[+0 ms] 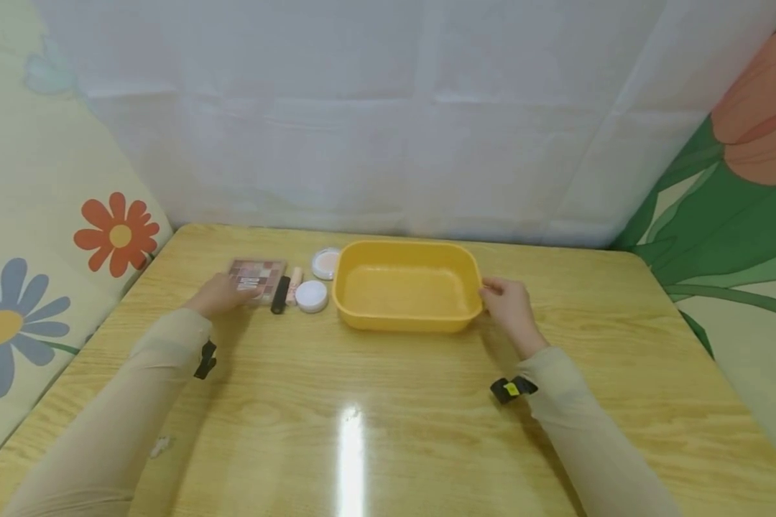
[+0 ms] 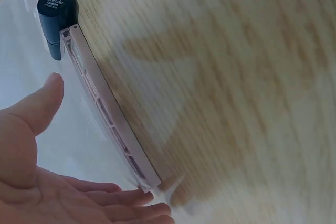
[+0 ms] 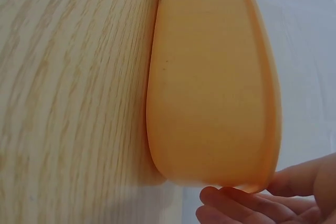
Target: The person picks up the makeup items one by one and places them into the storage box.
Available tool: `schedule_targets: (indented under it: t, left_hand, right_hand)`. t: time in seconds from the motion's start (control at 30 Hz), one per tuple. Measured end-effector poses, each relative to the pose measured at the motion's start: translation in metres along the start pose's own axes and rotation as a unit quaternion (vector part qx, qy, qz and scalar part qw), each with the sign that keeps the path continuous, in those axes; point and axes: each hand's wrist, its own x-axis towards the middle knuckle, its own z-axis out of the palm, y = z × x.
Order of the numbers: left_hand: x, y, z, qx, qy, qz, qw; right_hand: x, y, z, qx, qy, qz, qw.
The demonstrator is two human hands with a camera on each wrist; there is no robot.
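Note:
A yellow basin (image 1: 407, 323) stands on the table. My right hand (image 1: 511, 312) pinches its right rim; in the right wrist view the thumb and curled fingers of the hand (image 3: 273, 198) meet at the end of the basin (image 3: 210, 87). On the left lies a palette (image 1: 259, 276) with a clear lid. My left hand (image 1: 223, 294) is at its left side; in the left wrist view the hand (image 2: 79, 182) has thumb and fingers spread, fingertips at the end of the palette (image 2: 113, 119). Beside the palette lies a black tube (image 1: 281, 295).
Right of the black tube are a pink tube (image 1: 294, 286), a round white case (image 1: 311, 296) and another round case (image 1: 325, 263) close to the basin's left side. A white cloth (image 1: 388, 129) hangs behind the table, with flower-patterned cloth (image 1: 26, 215) at the sides.

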Motion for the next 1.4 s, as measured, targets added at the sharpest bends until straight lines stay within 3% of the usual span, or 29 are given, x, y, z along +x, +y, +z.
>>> schedule_targets:
  t: [0.33, 0.57, 0.7, 0.83, 1.0, 1.17, 1.4]
  left_hand:
    - [0.009, -0.008, 0.008, -0.031, 0.008, -0.035, 0.9989]
    - [0.004, 0.003, 0.009, -0.042, 0.018, -0.062, 0.997]
    - [0.0, 0.01, 0.009, -0.029, 0.022, -0.057, 0.9977]
    - [0.002, 0.008, 0.011, -0.014, 0.026, -0.053, 0.9982]
    - [0.007, 0.002, 0.014, -0.002, 0.037, -0.066, 0.9971]
    - [0.008, 0.005, 0.011, 0.036, 0.028, -0.078, 0.9959]
    - [0.006, 0.012, 0.005, 0.062, 0.017, -0.14, 0.9881]
  right_hand:
    - [-0.002, 0.001, 0.001, 0.003, -0.003, 0.007, 1.0]
    - [-0.003, 0.002, 0.001, -0.004, -0.003, 0.011, 0.9999]
    - [-0.003, 0.002, 0.002, -0.005, -0.004, 0.016, 0.9998]
    - [-0.004, 0.002, 0.002, -0.002, -0.004, 0.021, 0.9998]
    - [-0.003, 0.001, 0.002, 0.001, 0.0, 0.017, 0.9999]
    - [-0.001, 0.001, 0.003, 0.0, 0.004, 0.008, 1.0]
    - [-0.001, 0.002, 0.001, 0.007, 0.003, 0.005, 1.0]
